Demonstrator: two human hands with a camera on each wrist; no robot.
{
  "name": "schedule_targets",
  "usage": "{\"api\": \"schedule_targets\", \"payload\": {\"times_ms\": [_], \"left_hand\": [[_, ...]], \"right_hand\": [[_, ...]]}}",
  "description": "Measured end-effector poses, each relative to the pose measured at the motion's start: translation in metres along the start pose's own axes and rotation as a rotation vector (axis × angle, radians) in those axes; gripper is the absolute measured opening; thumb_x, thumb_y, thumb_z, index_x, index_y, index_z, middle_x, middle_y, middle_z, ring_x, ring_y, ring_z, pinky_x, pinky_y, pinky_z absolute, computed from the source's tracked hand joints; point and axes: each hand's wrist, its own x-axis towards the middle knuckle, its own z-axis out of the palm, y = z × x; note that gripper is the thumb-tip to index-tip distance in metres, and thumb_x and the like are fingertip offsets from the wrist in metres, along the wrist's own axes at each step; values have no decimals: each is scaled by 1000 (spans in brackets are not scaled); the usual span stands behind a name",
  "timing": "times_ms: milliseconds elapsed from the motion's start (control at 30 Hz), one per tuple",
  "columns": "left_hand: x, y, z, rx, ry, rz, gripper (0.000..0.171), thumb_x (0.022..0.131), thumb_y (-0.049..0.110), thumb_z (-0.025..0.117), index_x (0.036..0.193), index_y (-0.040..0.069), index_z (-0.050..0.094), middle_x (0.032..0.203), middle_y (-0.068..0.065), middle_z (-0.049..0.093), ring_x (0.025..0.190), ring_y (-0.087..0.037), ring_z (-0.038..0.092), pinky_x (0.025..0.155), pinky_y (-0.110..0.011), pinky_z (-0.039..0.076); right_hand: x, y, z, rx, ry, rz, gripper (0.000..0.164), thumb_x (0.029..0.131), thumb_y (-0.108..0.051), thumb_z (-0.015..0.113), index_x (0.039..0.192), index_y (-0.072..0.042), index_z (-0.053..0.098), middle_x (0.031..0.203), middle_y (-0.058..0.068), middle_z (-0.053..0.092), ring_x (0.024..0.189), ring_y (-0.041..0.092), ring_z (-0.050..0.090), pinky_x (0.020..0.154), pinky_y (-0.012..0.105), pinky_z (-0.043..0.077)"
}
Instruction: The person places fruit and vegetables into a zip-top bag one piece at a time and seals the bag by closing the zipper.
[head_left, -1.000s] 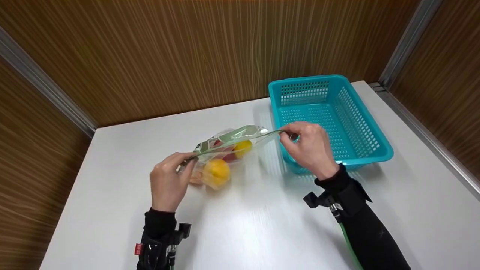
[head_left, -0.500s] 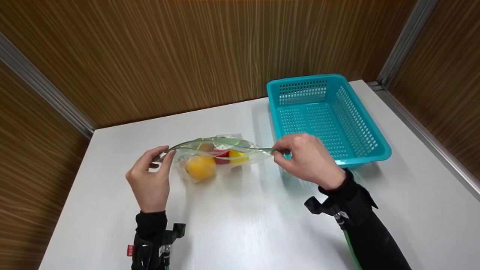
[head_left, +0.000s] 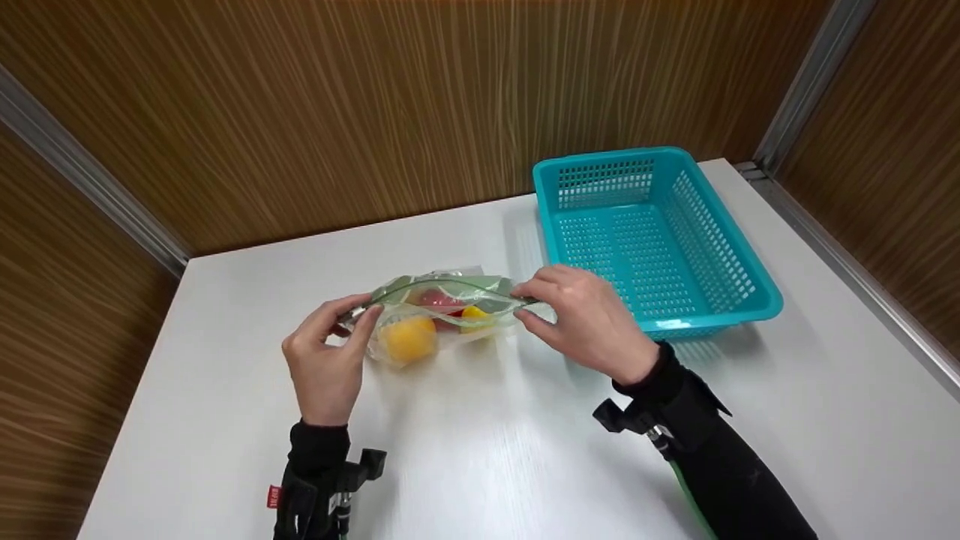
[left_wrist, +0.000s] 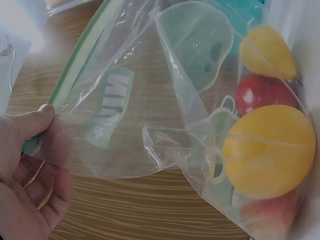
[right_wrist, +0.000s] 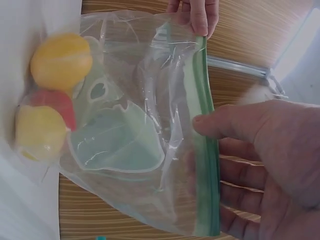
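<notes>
A clear zip bag (head_left: 487, 283) with green print and a green zip strip (right_wrist: 204, 150) stands upright on the table, its mouth parted in the middle. My left hand (head_left: 326, 356) pinches the left end of the strip between thumb and fingers. Near the other end, my right hand (head_left: 581, 319) holds the strip, thumb in front and fingers behind. At the bag's bottom lie an orange round fruit (left_wrist: 270, 152), a red fruit (left_wrist: 262, 95), a yellow fruit (left_wrist: 265, 50) and a pinkish, peach-like fruit (left_wrist: 270, 215). The printed plastic partly covers them.
A turquoise perforated basket (head_left: 615, 159) stands at the back right of the white table (head_left: 487, 465), just beyond my right hand. Wood-grain panels (head_left: 337, 112) with metal corner strips rise behind and at both sides.
My left hand went left, then came partway back right. My right hand has shifted left and slightly down. The bag's mouth now bows wider, and the bag sits a little farther left.
</notes>
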Motion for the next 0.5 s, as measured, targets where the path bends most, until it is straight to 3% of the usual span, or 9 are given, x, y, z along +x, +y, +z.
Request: {"api": "schedule_targets", "payload": {"times_ms": [233,500], "left_hand": [[1,-2,4,-26,30,-87,22,81,22,74,101,12,74,91,-7,75,73,3,58,67,-13,45],[1,0,4,-39,54,-106,17,79,25,75,92,14,76,84,-6,75,71,3,59,65,-14,44]], "right_hand": [[0,10,-1,151,84,94,13,89,-19,66,92,-10,74,84,3,71,73,12,62,64,26,53],[0,19,-5,149,74,196,15,89,-23,66,93,-11,74,86,3,72,76,14,63,68,29,53]]}}
